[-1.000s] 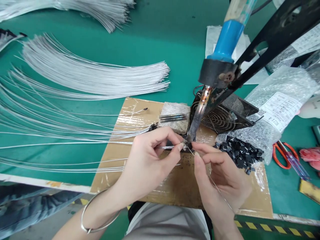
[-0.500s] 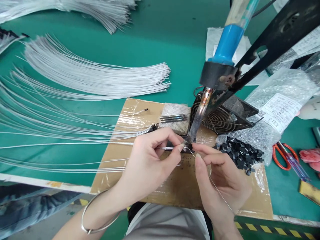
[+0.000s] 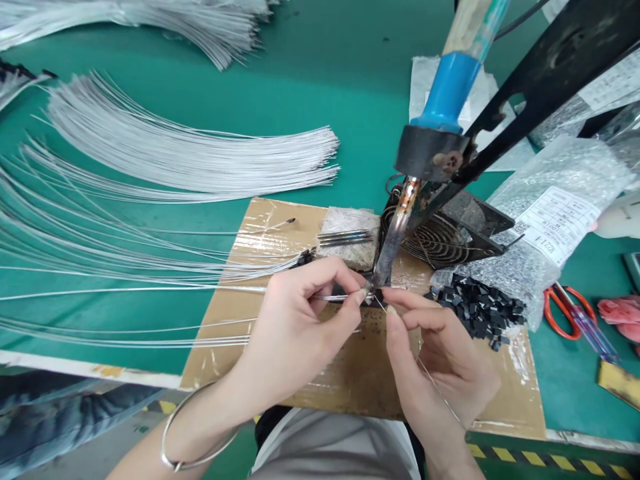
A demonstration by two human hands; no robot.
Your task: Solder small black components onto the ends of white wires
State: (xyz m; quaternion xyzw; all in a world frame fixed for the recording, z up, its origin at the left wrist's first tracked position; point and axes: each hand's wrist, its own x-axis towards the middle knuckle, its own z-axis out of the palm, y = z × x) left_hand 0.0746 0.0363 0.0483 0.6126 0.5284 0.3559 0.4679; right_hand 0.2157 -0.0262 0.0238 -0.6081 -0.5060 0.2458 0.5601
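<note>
Left hand (image 3: 300, 327) angled in from lower left, back upward, thumb and index finger pinched, other fingers curled beneath. Right hand (image 3: 445, 353) opposite, palm turned inward, fingers bent, thumb close to fingertips. Both hands near each other. Left forearm (image 3: 205, 420) bare, slanting.

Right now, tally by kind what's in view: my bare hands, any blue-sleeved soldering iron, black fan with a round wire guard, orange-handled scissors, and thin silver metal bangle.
Bare hands: 2, left hand and right hand
Blue-sleeved soldering iron: 1
Black fan: 1
Orange-handled scissors: 1
Silver metal bangle: 1
Total: 6
</note>
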